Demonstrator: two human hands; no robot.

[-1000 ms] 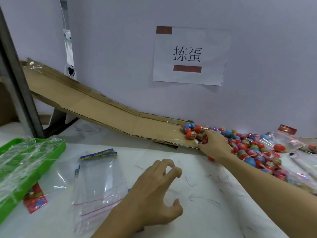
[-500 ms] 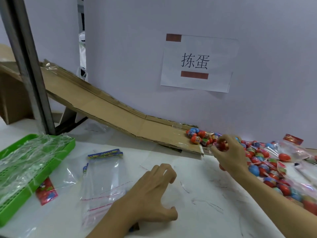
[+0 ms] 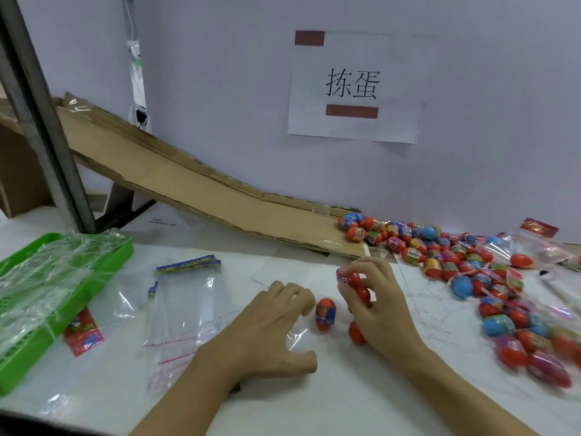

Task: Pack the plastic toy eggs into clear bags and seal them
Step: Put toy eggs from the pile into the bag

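Risk: eggs spilling from the overfull right hand (image 3: 377, 297) and rolling across the table (image 3: 361, 398); the handful is bulky and one red egg (image 3: 356, 333) protrudes under the palm.

Right hand: centre frame, fingers curled, gripping several red eggs.

Left hand (image 3: 270, 328): lower centre, fingers loosely spread, holding nothing, resting over a clear bag (image 3: 185, 313).

Single egg (image 3: 325, 314): on the table between both hands.

Egg pile (image 3: 456, 259): right of frame, at the foot of the cardboard chute (image 3: 188, 190).
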